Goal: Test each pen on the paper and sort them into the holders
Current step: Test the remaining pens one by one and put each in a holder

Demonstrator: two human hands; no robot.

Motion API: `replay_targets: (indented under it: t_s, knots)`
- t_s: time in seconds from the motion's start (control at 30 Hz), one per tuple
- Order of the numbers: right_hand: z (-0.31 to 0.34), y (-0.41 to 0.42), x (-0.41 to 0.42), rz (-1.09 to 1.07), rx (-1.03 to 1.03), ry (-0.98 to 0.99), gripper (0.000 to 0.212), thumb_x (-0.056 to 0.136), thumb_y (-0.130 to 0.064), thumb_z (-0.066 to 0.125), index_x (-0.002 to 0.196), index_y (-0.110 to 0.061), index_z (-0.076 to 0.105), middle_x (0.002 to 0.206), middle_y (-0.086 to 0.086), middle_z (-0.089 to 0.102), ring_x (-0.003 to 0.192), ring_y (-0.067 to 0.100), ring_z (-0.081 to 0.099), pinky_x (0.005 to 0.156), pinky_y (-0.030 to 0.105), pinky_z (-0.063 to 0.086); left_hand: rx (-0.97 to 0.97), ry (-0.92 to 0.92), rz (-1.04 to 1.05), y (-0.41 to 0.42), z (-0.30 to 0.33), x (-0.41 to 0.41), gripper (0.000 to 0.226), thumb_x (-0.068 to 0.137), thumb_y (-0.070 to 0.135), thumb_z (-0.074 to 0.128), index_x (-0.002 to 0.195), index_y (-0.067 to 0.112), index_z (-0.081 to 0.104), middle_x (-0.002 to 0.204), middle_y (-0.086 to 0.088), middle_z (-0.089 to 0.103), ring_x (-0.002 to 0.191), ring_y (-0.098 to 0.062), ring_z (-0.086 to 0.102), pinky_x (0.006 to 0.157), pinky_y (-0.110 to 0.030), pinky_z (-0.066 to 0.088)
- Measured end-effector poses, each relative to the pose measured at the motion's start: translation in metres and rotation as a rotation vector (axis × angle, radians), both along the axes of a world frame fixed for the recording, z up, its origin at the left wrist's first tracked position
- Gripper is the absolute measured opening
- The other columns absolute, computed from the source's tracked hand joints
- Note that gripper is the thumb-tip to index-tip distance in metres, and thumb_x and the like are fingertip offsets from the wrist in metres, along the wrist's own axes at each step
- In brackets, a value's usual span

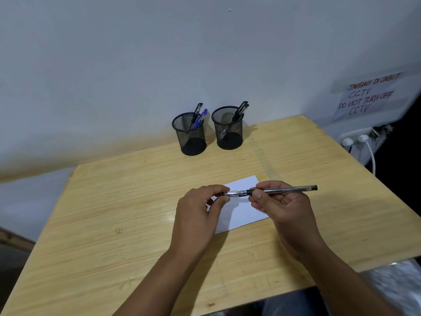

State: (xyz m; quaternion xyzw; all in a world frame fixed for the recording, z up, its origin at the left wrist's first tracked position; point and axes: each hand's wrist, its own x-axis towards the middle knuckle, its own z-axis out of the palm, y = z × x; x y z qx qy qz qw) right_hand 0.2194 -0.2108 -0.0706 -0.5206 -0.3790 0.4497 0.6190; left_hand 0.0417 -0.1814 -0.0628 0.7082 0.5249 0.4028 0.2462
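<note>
My right hand grips a clear pen with black ends, held level above a white sheet of paper. My left hand pinches the clear cap at the pen's left end. Two black mesh holders stand at the back of the table. The left holder has a black pen and a blue pen in it. The right holder contains black pens.
The wooden table stands against a white wall. At the right are a handwritten notice and a power strip with plugs and a white cable. The table's edges fall away at the left and the front right.
</note>
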Motion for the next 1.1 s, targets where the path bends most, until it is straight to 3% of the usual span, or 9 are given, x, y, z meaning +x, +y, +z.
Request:
replay_targets:
  t_s: [0.13, 0.23, 0.47, 0.53, 0.6, 0.67, 0.77, 0.93, 1.1]
  knots:
    - [-0.001, -0.002, -0.002, -0.007, 0.007, 0.011, 0.009, 0.082, -0.008, 0.074, 0.089, -0.012, 0.074, 0.08, 0.01, 0.077, 0.075, 0.023, 0.073, 0.076, 0.032, 0.058, 0.064, 0.011, -0.038, -0.002, 0.001, 0.007, 0.017, 0.088, 0.018, 0.072, 0.098, 0.031, 0.075, 0.092, 0.024, 0.071, 0.079, -0.008, 0.062, 0.071, -0.016, 0.046]
    - [0.0, -0.005, 0.002, -0.021, -0.003, 0.021, 0.009, 0.078, -0.014, 0.077, 0.087, -0.013, 0.076, 0.082, 0.01, 0.078, 0.08, 0.026, 0.074, 0.085, 0.042, 0.058, 0.112, 0.017, -0.093, -0.002, 0.003, 0.008, 0.016, 0.087, 0.016, 0.072, 0.098, 0.027, 0.075, 0.092, 0.029, 0.068, 0.079, -0.006, 0.061, 0.071, -0.009, 0.041]
    - [-0.001, -0.016, 0.009, -0.058, 0.034, 0.045, 0.007, 0.074, -0.02, 0.078, 0.08, -0.025, 0.078, 0.085, 0.011, 0.077, 0.088, 0.035, 0.073, 0.094, 0.056, 0.053, 0.215, 0.003, -0.155, -0.004, 0.008, 0.024, 0.012, 0.084, 0.019, 0.07, 0.093, 0.022, 0.076, 0.089, 0.037, 0.063, 0.081, -0.002, 0.061, 0.075, -0.009, 0.042]
    - [-0.002, -0.02, 0.014, -0.065, 0.057, 0.047, 0.012, 0.069, -0.031, 0.079, 0.08, -0.026, 0.078, 0.087, 0.013, 0.077, 0.092, 0.039, 0.071, 0.094, 0.06, 0.051, 0.22, 0.001, -0.176, -0.005, 0.006, 0.03, 0.012, 0.084, 0.017, 0.07, 0.093, 0.022, 0.076, 0.088, 0.04, 0.062, 0.081, -0.001, 0.061, 0.075, -0.01, 0.043]
    - [-0.005, -0.026, 0.021, -0.065, 0.096, 0.065, 0.029, 0.062, -0.046, 0.082, 0.081, -0.024, 0.078, 0.089, 0.017, 0.075, 0.095, 0.044, 0.068, 0.095, 0.062, 0.05, 0.206, -0.009, -0.201, -0.007, 0.004, 0.038, 0.012, 0.084, 0.017, 0.07, 0.092, 0.023, 0.076, 0.088, 0.04, 0.063, 0.082, -0.003, 0.061, 0.075, -0.013, 0.044]
    - [-0.01, -0.03, 0.029, -0.055, 0.125, 0.112, 0.042, 0.058, -0.054, 0.085, 0.082, -0.021, 0.077, 0.089, 0.02, 0.074, 0.094, 0.045, 0.067, 0.095, 0.06, 0.051, 0.192, -0.023, -0.221, -0.011, 0.002, 0.047, 0.012, 0.083, 0.017, 0.07, 0.091, 0.024, 0.076, 0.088, 0.035, 0.066, 0.081, -0.005, 0.062, 0.075, -0.014, 0.045]
    - [-0.017, -0.039, 0.041, -0.058, 0.12, 0.199, 0.048, 0.055, -0.054, 0.088, 0.083, -0.017, 0.076, 0.085, 0.015, 0.076, 0.084, 0.028, 0.071, 0.091, 0.046, 0.056, 0.142, -0.037, -0.256, -0.017, 0.001, 0.062, 0.013, 0.084, 0.02, 0.07, 0.092, 0.028, 0.076, 0.093, 0.028, 0.069, 0.083, -0.004, 0.062, 0.07, -0.013, 0.044]
    - [-0.018, -0.069, 0.077, -0.093, 0.065, 0.336, 0.025, 0.065, -0.031, 0.08, 0.084, -0.016, 0.072, 0.084, 0.01, 0.075, 0.081, 0.02, 0.072, 0.076, 0.025, 0.059, 0.119, 0.005, -0.362, -0.03, 0.0, 0.102, 0.014, 0.084, 0.021, 0.073, 0.094, 0.031, 0.075, 0.082, 0.035, 0.064, 0.082, 0.001, 0.062, 0.072, -0.014, 0.047]
    - [-0.027, -0.109, 0.123, -0.301, 0.03, 0.58, 0.02, 0.074, -0.016, 0.067, 0.092, -0.009, 0.064, 0.082, 0.006, 0.071, 0.072, 0.013, 0.07, 0.069, 0.022, 0.059, 0.056, 0.065, -0.546, -0.053, -0.013, 0.159, 0.02, 0.089, 0.025, 0.071, 0.107, 0.032, 0.072, 0.092, 0.027, 0.066, 0.087, 0.0, 0.059, 0.079, -0.013, 0.043]
